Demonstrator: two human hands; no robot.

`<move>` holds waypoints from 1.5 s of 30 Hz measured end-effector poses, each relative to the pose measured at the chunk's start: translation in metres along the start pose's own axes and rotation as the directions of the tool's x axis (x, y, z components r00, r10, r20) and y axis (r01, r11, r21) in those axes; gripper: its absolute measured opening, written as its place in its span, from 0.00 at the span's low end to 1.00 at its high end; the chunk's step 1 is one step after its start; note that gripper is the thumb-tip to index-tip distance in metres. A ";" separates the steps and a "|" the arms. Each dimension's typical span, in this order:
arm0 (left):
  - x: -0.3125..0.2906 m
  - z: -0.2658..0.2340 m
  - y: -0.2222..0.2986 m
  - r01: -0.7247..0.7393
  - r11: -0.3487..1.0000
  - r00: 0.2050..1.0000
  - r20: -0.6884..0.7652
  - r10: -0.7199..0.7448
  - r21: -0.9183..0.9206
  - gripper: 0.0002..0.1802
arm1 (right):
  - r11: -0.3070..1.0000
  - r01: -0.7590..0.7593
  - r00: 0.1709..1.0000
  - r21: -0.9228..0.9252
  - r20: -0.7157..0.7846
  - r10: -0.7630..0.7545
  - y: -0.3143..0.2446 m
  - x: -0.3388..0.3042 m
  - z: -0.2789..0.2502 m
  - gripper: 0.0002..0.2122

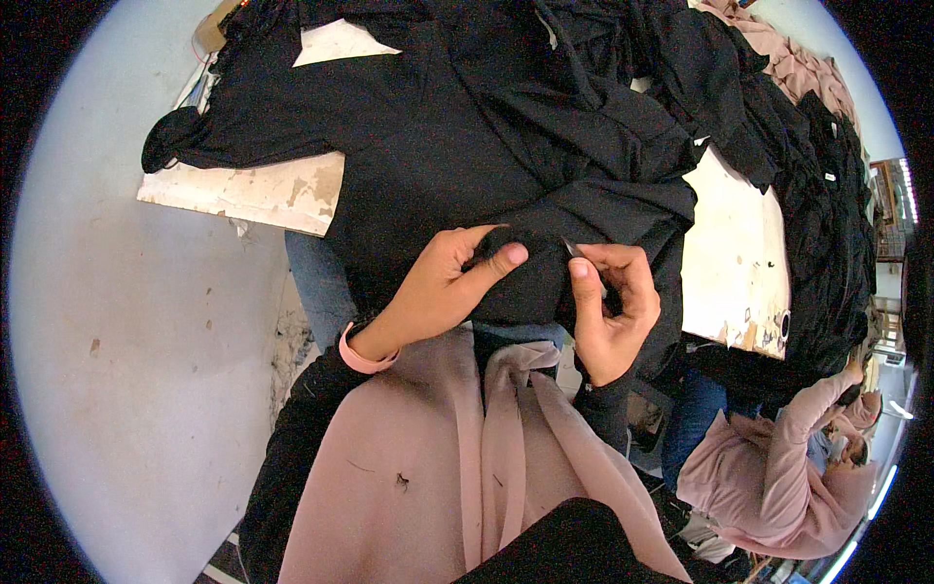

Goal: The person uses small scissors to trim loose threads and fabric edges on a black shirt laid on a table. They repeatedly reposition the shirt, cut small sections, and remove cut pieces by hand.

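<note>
A black garment (pixel 418 136) lies spread over the worktable and hangs down over its near edge toward my lap. My left hand (pixel 443 287) is closed on a bunched fold of it, thumb on top and fingers underneath. Just right of that fold, my right hand (pixel 618 302) pinches a small, pointed, shiny metal piece (pixel 571 249) between thumb and forefinger. Its tip reaches the black cloth; most of it is hidden by my fingers, so its exact kind does not show. The two hands are a short way apart.
Worn pale tabletop (pixel 739 263) shows at the right, and another worn corner (pixel 263 190) at the left. More black garments (pixel 817 224) are heaped along the right, with pink cloth (pixel 778 54) behind. A co-worker in a pink top (pixel 759 477) sits at right. A pale wall (pixel 126 321) borders the left.
</note>
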State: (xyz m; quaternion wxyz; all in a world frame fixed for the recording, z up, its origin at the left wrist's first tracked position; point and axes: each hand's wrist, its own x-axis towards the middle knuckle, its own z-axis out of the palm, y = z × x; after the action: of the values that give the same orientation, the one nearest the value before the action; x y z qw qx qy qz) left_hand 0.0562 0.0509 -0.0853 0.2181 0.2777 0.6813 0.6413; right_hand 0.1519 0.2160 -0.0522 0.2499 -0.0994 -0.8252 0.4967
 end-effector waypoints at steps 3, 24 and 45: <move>0.000 -0.002 0.002 -0.175 0.963 0.984 0.004 0.178 0.203 0.16 | 0.985 -0.154 0.963 0.075 0.236 0.133 0.005 -0.001 -0.011 0.08; -0.007 -0.124 -0.048 0.073 0.911 0.825 -0.538 0.173 0.405 0.14 | 0.894 -0.401 0.894 -0.200 -0.298 0.335 0.138 -0.008 -0.143 0.15; 0.033 -0.255 0.109 -0.157 0.782 0.663 -0.523 0.536 0.603 0.18 | 0.968 0.102 0.851 -0.229 -0.483 -0.204 0.024 0.068 -0.270 0.15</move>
State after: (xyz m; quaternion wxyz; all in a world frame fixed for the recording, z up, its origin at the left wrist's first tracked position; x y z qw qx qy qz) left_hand -0.1244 -0.1168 0.0457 -0.2547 0.2046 0.7871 0.5232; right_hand 0.2300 0.4640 0.0514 0.4841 -0.1830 -0.7813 0.3488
